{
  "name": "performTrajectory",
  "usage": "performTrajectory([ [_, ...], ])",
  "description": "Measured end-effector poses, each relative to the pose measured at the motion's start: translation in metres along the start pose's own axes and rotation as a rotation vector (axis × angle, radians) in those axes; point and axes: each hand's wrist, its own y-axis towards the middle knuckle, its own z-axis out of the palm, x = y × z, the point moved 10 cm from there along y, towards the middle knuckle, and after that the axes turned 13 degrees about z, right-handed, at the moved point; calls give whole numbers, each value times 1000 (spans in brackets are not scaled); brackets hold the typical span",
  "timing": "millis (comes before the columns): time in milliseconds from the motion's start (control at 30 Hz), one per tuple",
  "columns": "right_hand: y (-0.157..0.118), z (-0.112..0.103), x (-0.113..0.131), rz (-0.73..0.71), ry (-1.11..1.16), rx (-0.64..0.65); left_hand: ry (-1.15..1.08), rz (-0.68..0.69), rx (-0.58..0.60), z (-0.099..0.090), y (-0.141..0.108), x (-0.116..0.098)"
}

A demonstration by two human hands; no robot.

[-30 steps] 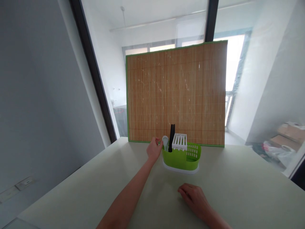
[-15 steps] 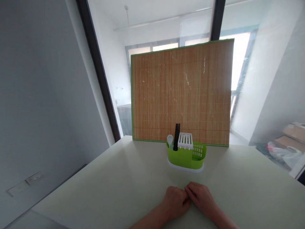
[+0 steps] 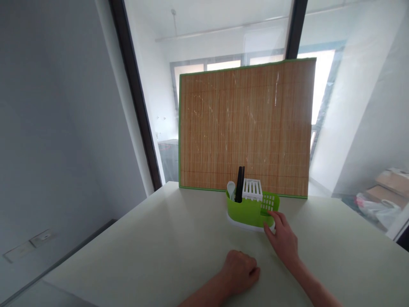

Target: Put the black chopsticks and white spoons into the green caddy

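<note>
A green utensil caddy (image 3: 243, 212) with a white base stands upright on the table. In its left part are a white spoon (image 3: 230, 187) and black chopsticks (image 3: 239, 184), and a white slotted rack (image 3: 252, 189) sits over its middle. My right hand (image 3: 283, 238) is at the caddy's low right front. Its thumb and fingers are apart around the rim there; whether they touch it I cannot tell. Closer to me, my left hand (image 3: 240, 272) rests on the table, fingers curled in with nothing showing in them.
Behind the caddy a bamboo mat (image 3: 244, 128) with green edging stands upright at the back of the white table (image 3: 153, 243). A grey wall (image 3: 64, 128) rises on the left. Boxes and plastic bags (image 3: 381, 207) lie beyond the table on the right.
My right hand has left my left hand and moved forward to the caddy's right end, its fingers spreading. My left hand stays curled on the table. The view has shifted slightly.
</note>
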Motion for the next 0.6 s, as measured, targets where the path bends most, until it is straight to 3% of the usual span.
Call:
performTrajectory([
  [333, 9, 40, 22, -125, -446, 101, -22, 4, -14, 1, 0, 1],
  [600, 23, 39, 12, -118, -496, 125, -33, -16, -5, 1, -1, 4],
])
